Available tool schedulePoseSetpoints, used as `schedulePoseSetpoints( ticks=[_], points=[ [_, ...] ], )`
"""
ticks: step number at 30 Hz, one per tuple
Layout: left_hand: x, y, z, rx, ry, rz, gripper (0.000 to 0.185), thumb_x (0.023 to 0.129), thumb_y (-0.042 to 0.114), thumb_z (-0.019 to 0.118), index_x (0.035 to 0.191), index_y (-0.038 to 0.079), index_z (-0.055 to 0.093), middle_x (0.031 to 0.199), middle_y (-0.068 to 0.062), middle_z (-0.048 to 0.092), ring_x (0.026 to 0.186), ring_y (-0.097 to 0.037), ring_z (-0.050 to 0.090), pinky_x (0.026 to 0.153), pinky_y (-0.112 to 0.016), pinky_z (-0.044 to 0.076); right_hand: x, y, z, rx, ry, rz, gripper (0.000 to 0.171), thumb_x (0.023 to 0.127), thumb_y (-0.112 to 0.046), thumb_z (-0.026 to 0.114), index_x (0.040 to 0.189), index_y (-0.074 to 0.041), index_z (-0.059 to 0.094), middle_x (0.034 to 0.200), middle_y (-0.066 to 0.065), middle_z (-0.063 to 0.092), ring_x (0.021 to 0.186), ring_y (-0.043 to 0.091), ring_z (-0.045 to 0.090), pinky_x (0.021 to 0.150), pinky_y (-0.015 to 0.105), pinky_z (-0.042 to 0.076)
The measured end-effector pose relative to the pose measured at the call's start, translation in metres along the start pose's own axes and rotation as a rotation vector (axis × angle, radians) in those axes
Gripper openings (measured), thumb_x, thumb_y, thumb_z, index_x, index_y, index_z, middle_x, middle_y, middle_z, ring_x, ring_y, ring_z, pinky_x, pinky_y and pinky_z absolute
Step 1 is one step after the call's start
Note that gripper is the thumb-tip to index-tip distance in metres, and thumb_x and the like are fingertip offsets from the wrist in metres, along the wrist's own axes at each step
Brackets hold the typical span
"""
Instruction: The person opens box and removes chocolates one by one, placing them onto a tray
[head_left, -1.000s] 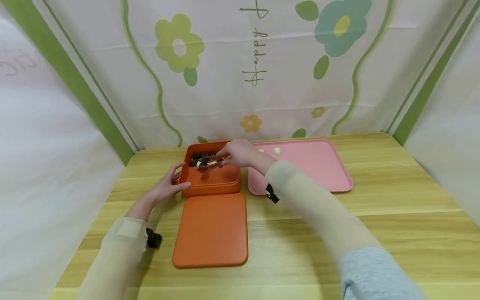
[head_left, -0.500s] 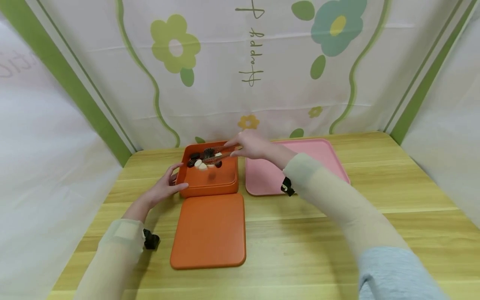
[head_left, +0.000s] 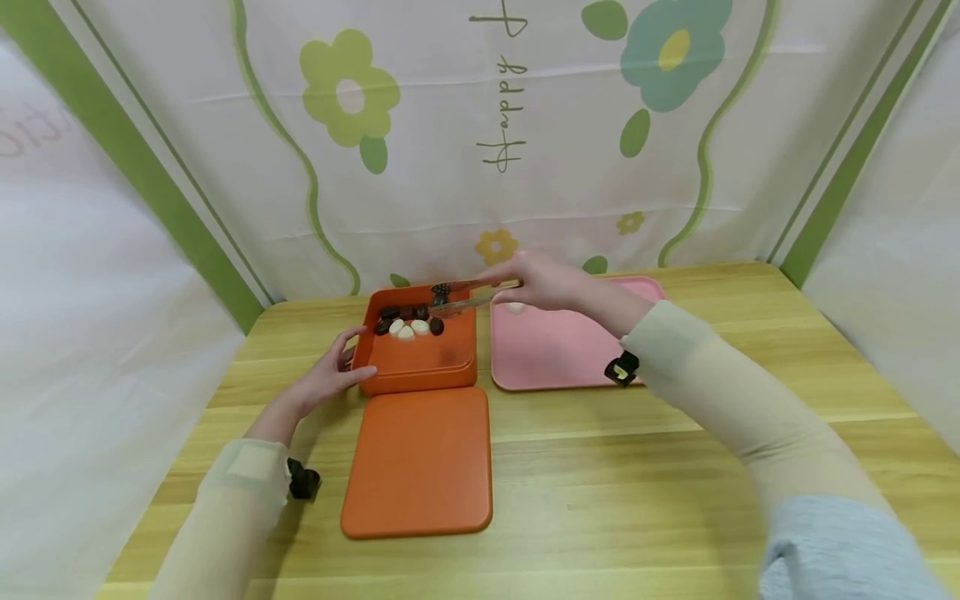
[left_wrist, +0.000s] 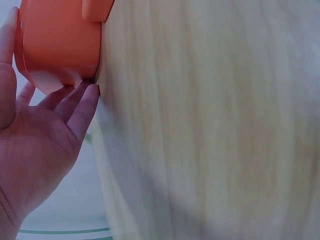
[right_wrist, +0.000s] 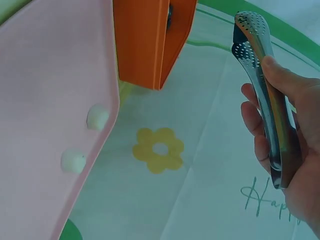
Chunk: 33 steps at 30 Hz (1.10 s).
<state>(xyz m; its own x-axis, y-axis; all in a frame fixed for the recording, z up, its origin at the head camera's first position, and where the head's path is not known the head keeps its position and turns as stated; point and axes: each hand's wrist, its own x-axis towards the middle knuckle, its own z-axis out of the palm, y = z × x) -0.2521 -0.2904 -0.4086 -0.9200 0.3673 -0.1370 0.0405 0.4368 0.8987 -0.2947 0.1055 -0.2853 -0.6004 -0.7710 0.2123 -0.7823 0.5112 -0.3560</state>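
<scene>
Left hand (head_left: 324,381): flat, fingers straight, steadying the box's left wall.
Box (head_left: 417,362): landmark on the tabletop (head_left: 675,467); pieces at its back.
Lid (head_left: 417,461): in front of box.
Right hand (head_left: 546,282): grips tongs (head_left: 468,297) over box's back right corner; best kept level, jaws closed.
Tray (head_left: 555,350): right of box.
</scene>
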Motion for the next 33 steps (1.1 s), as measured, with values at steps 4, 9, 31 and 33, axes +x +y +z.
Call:
schedulePoseSetpoints(
  ticks=[4, 9, 31, 33],
  points=[
    [0.001, 0.000, 0.000, -0.002, -0.003, 0.001, 0.079, 0.098, 0.021, 0.060, 0.155, 0.014, 0.006, 0.153, -0.031, 0.020, 0.141, -0.043, 0.022, 0.109, -0.058, 0.021, -0.016, 0.005, -0.005, -0.053, 0.030, 0.056, 0.037, 0.092, -0.027, 0.069, 0.128, -0.017, 0.066, 0.100, 0.002, 0.073, 0.053, 0.011, 0.053, 0.055, 0.032, 0.041],
    [0.002, 0.000, 0.000, 0.000, 0.001, -0.006, 0.079, 0.098, 0.022, 0.061, 0.155, 0.015, 0.007, 0.153, -0.030, 0.021, 0.140, -0.043, 0.025, 0.109, -0.057, 0.022, -0.033, 0.014, -0.014, -0.046, 0.053, 0.088, 0.036, 0.091, -0.024, 0.071, 0.126, -0.017, 0.068, 0.102, 0.005, 0.072, 0.050, 0.011, 0.049, 0.052, 0.032, 0.039],
    [0.001, 0.001, 0.000, 0.020, 0.008, -0.012, 0.078, 0.098, 0.022, 0.061, 0.154, 0.015, 0.008, 0.153, -0.030, 0.022, 0.139, -0.044, 0.026, 0.110, -0.057, 0.021, -0.135, 0.072, -0.032, -0.197, 0.112, 0.300, 0.036, 0.088, -0.023, 0.074, 0.122, -0.010, 0.070, 0.085, 0.005, 0.074, 0.045, 0.011, 0.041, 0.046, 0.030, 0.032],
    [0.002, 0.001, 0.000, 0.025, 0.010, -0.012, 0.078, 0.098, 0.022, 0.062, 0.154, 0.015, 0.009, 0.153, -0.031, 0.022, 0.139, -0.044, 0.026, 0.109, -0.057, 0.021, -0.142, 0.077, -0.032, -0.213, 0.110, 0.320, 0.037, 0.088, -0.024, 0.074, 0.122, -0.010, 0.070, 0.071, 0.005, 0.070, 0.045, 0.012, 0.041, 0.045, 0.031, 0.031]
  ],
)
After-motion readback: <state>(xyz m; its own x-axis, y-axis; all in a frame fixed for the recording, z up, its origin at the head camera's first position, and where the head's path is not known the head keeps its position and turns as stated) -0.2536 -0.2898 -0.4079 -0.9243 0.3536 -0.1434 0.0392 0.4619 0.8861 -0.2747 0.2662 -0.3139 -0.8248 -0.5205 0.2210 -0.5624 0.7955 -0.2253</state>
